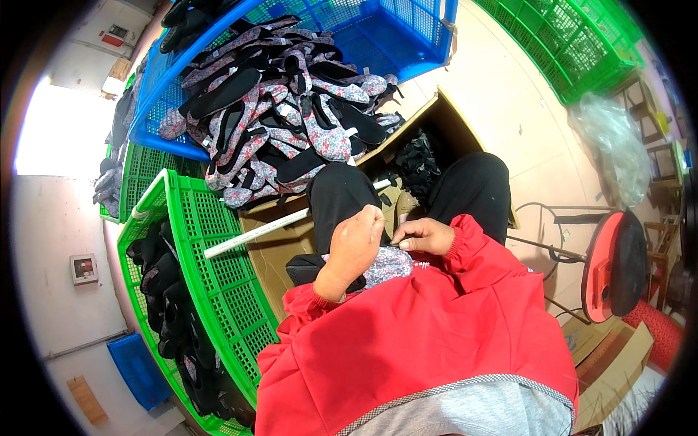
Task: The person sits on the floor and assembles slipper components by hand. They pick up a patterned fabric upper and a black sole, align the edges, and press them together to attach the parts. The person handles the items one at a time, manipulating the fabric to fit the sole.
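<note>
On my lap, under and between my hands, lies a grey-and-pink floral cloth shoe. A black sole or shoe part sticks out on the left, beside my left wrist. My left hand is raised over the shoe with its fingers curled closed; whatever they hold is hidden. At the shoe's far edge, my right hand pinches thumb and forefinger together around a small dark bit I cannot make out. A large pile of matching floral shoes with black soles spills from the blue basket ahead.
An open cardboard box with black material stands before my knees. A white pipe slants across the box. Left is a green crate of black shoes. Right are a round-seated stool, clear plastic and another green crate.
</note>
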`<state>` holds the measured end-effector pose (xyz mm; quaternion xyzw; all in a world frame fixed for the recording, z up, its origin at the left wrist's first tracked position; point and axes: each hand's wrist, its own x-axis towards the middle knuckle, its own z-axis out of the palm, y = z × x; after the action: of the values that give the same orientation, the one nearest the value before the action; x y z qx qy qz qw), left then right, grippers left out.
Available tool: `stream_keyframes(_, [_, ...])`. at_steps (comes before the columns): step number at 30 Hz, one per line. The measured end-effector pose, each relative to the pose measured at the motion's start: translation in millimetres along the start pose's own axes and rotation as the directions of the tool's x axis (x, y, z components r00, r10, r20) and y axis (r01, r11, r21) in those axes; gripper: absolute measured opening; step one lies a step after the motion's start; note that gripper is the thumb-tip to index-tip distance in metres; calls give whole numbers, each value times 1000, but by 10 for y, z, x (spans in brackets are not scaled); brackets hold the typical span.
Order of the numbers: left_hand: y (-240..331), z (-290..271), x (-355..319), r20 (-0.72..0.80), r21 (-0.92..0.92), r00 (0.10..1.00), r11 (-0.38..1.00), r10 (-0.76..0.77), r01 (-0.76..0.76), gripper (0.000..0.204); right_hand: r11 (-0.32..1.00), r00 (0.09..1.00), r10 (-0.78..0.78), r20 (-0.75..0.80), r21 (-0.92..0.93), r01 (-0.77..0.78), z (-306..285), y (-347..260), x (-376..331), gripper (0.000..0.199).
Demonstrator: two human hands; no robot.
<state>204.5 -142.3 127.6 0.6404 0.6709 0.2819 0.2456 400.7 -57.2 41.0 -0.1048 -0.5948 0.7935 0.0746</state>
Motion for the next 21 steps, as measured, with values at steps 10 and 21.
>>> stream_keyframes(10, [8, -1, 9, -3, 3, 1000, 1000, -1, 1, 10, 983, 994, -17, -109, 179, 36, 21, 72, -13, 19])
stream_keyframes(21, [-28, -23, 89, -79, 25, 996, 998, -49, 51, 10, 980, 987, 150, -52, 143, -141, 34, 17, -32, 43])
